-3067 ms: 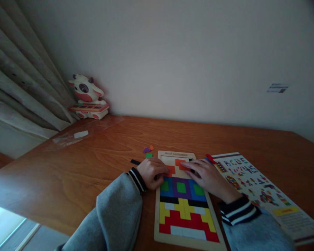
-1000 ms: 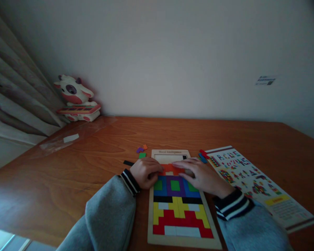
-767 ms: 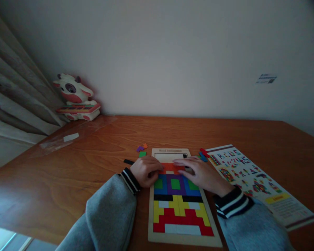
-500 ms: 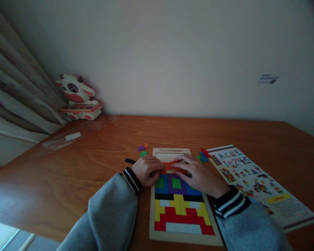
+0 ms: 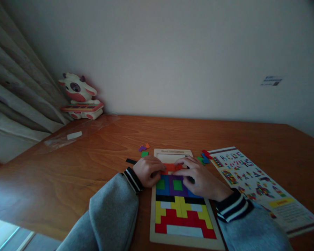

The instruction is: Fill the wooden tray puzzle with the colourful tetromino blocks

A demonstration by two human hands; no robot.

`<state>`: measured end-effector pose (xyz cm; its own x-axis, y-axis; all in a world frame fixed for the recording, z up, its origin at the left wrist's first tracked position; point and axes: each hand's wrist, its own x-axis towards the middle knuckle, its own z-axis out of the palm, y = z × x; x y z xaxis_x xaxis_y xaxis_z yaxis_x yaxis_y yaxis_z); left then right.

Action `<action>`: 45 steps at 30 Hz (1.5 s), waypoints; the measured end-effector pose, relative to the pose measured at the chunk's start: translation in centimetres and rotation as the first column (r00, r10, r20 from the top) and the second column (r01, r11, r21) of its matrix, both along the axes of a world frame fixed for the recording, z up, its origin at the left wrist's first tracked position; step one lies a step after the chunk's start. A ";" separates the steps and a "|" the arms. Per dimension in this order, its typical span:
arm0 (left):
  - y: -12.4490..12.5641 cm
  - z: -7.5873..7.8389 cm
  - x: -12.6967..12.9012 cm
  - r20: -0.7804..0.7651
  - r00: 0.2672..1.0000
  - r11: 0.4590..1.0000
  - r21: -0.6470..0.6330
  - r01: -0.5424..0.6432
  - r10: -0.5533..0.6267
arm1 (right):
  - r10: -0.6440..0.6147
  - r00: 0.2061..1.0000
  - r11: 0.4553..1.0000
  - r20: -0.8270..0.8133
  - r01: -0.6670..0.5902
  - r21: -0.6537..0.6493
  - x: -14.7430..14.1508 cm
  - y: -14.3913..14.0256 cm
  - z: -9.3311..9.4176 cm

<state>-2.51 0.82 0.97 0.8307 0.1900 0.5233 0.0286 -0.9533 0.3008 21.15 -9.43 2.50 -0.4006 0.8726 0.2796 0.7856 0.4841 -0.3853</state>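
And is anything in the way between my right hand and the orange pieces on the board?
Nothing visible is: your right hand has its fingertips right at the orange pieces. The loose blue piece lies outside the board, not between them.

**Visibility Findings: Partial Concealment, Illegible Print**

The left hand (image 5: 148, 171) conceals part of the left rim of the board (image 5: 152, 223). The right hand (image 5: 200, 178) obscures the right end of the orange pieces (image 5: 170, 168); whether the fingers grip or merely rest cannot be determined. The right sleeve (image 5: 251, 228) hides the near left part of the printed sheet (image 5: 253, 177). The curtain (image 5: 13, 90) is cut off at left. The board's heading is blurred; the wall label (image 5: 272, 81) is too small to read.
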 end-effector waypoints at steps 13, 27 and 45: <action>-0.1 0.2 0.0 0.016 1.000 1.000 0.007 -0.008 0.008 | -0.080 0.994 0.997 -0.072 0.082 0.016 1.0 1.0 -1.7; -0.1 0.3 0.0 -0.008 1.000 1.000 0.004 -0.019 0.019 | -0.143 0.990 0.989 0.009 0.142 0.029 2.2 1.0 -0.8; 0.0 0.1 0.0 -0.011 1.000 1.000 -0.029 0.003 -0.003 | -0.251 0.963 0.967 -0.096 0.254 0.022 3.7 1.0 -1.6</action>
